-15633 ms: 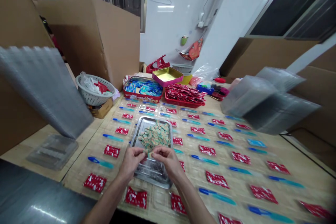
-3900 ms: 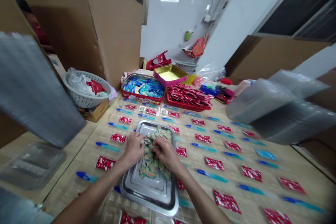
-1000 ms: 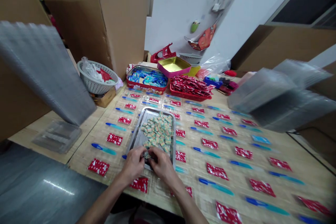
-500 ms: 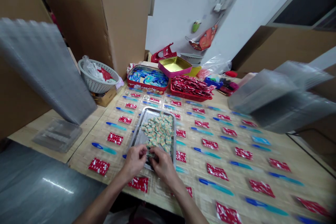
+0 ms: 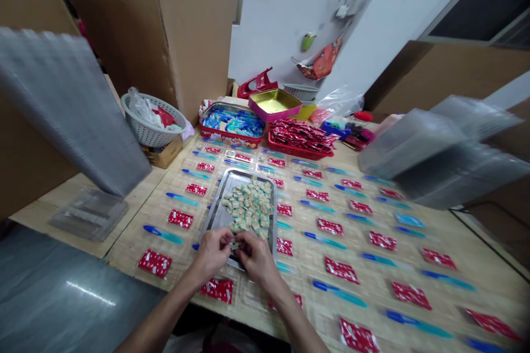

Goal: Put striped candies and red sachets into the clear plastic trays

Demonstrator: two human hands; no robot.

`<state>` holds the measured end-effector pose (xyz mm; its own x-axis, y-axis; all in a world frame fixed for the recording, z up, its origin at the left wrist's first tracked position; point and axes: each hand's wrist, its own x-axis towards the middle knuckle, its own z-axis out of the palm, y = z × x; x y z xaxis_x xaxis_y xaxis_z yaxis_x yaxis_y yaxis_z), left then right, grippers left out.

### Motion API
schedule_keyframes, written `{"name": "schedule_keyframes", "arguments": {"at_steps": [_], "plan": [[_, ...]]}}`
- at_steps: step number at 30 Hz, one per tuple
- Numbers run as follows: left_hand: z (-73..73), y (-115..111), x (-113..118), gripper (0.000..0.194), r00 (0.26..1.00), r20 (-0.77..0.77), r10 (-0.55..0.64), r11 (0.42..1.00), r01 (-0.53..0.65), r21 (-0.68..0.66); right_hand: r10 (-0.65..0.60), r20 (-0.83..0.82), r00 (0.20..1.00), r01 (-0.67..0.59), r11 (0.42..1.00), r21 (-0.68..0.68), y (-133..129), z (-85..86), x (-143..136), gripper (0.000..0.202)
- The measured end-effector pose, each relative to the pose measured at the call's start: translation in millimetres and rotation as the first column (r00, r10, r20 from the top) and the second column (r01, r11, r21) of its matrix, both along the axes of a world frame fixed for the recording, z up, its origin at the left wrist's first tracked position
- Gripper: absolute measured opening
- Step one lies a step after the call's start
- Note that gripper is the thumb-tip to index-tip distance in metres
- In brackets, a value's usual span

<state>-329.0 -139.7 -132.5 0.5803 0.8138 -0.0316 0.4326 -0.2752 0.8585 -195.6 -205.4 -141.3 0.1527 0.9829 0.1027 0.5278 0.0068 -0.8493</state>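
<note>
Still both hands point(image 5: 236, 253) pinch small packet point(image 5: 236, 244) over tray point(image 5: 219, 215), grip unchanged

Bright overhead light – edges stretched and blurred, centre fairly sharp.

Small green-tan packets point(image 5: 248, 209), heaped in steel tray point(image 5: 219, 215)

A shiny metal tray point(image 5: 220, 210) holds paper-wrapped sweets point(image 5: 247, 210); glossy red foil packets point(image 5: 155, 262) lie on the matt, woven-looking tabletop point(image 5: 414, 242).
</note>
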Motion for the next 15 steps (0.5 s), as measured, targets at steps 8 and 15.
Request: {"name": "schedule_keyframes", "arguments": {"at_steps": [8, 15], "plan": [[0.7, 2.3, -0.6, 0.037, 0.999, -0.028, -0.035, 0.999, 0.036, 0.027, -0.02, -0.094, 0.995, 0.018, 1.0, -0.022, 3.0, -2.2, -0.7, 0.031], [5.3, -2.4, 1.7, 0.033, 0.993, -0.101, -0.058, 0.991, 0.07, 0.111, 0.008, -0.091, 0.996, -0.011, 0.999, -0.037, 3.9, -4.3, 0.0, 0.035]]}}
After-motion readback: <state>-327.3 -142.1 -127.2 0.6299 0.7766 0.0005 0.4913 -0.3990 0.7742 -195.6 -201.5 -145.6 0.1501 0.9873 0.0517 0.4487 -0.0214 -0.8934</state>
